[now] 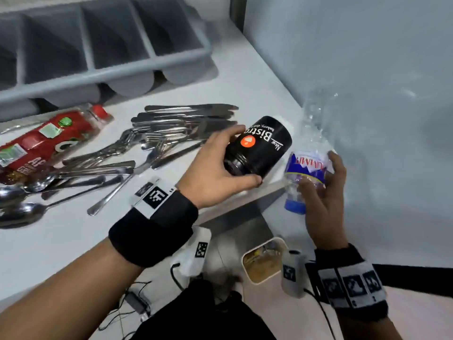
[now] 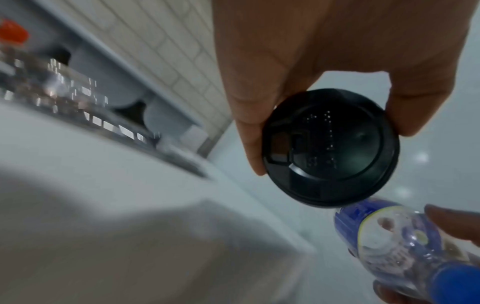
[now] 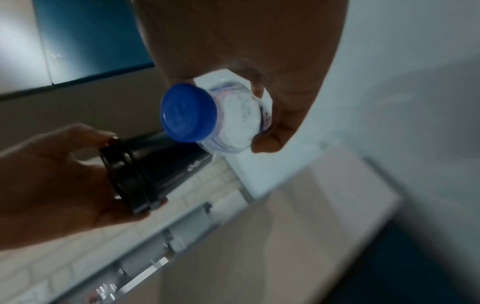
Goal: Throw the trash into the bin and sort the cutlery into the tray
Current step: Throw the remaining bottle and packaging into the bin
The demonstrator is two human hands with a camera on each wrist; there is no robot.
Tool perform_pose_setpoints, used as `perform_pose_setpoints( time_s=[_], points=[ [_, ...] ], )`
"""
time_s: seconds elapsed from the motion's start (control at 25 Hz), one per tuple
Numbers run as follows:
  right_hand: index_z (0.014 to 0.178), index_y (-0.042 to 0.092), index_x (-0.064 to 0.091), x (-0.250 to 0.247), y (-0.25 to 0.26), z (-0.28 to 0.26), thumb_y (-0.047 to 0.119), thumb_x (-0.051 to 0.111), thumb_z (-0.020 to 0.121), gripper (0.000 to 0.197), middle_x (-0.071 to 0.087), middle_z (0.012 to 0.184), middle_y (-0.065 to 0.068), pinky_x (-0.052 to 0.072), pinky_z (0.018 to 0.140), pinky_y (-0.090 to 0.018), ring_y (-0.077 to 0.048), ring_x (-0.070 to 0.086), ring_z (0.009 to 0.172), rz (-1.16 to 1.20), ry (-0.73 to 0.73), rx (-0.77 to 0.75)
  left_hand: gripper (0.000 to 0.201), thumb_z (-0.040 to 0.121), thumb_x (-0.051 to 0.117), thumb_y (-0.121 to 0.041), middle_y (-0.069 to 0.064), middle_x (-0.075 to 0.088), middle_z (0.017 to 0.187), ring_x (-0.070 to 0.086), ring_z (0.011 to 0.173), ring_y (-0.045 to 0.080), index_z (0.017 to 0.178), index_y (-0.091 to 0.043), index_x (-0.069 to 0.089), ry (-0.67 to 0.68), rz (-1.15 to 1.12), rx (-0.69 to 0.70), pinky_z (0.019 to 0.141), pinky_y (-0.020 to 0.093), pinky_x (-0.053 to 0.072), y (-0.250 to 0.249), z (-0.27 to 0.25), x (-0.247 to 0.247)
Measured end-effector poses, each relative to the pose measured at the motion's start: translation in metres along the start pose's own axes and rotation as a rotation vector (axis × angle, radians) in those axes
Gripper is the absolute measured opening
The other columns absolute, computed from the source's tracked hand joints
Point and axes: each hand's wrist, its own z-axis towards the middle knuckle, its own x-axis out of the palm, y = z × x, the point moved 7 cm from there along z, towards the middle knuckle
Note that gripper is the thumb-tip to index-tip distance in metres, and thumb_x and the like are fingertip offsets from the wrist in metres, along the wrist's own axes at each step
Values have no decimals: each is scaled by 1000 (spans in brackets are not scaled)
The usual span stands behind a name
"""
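Right of the cutlery (image 1: 137, 148), left hand (image 1: 215, 173) grips a cup (image 1: 259, 146), right hand (image 1: 323, 197) a bottle (image 1: 308, 163), likely trash bound for the bin.

White counter surface (image 1: 245, 77), smooth and matte, ending in a sharp right edge. Just below its near right corner, a grey metal support (image 1: 235, 224) with a dull shine. Past the right edge, a pale grey glossy floor (image 1: 367, 69) with soft light spots. Far down on the right, a black band (image 1: 416, 276) across the floor, material not to tell. Under the near edge, thin black cables (image 1: 117, 315) in loose loops, and among them a small dark adapter (image 1: 137, 301). Behind the far edge, seen from the left wrist, a wall of white tiles (image 2: 161, 41) with grey joints, rather blurred.
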Motion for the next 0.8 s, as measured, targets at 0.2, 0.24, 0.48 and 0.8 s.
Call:
perform_pose_setpoints(
  time_s=[0.2, 0.24, 0.48, 0.8],
  points=[
    [118, 47, 37, -106, -120, -73, 26, 64, 67, 62, 55, 121, -12, 55, 71, -12, 5, 67, 79, -88, -88, 268, 98, 50, 71, -48, 2, 46, 131, 47, 120, 12, 139, -23, 38, 396, 116, -112, 93, 6, 28, 44, -38, 145],
    [122, 46, 36, -119, -144, -86, 24, 64, 67, 65, 55, 122, -12, 54, 70, -11, 6, 66, 79, -124, -104, 325, 101, 48, 69, -50, 4, 45, 132, 47, 121, 15, 140, -23, 38, 455, 154, -142, 94, 6, 28, 60, -42, 169],
    [141, 27, 32, -137, -288, -139, 41, 60, 60, 86, 53, 127, -13, 58, 78, -51, -27, 63, 97, -291, -72, 659, 92, 65, 77, -36, 12, 39, 141, 45, 128, 25, 143, -19, 32, 673, 427, -383, 105, 23, 32, 180, -46, 281],
    [146, 24, 21, -121, -540, -154, 29, 64, 81, 78, 48, 133, -20, 45, 100, -41, -35, 53, 116, -393, 39, 1100, 82, 65, 75, -32, 14, 39, 135, 51, 121, 34, 137, -20, 38, 1032, 764, -467, 103, 36, 45, 378, -39, 456]
  ],
)
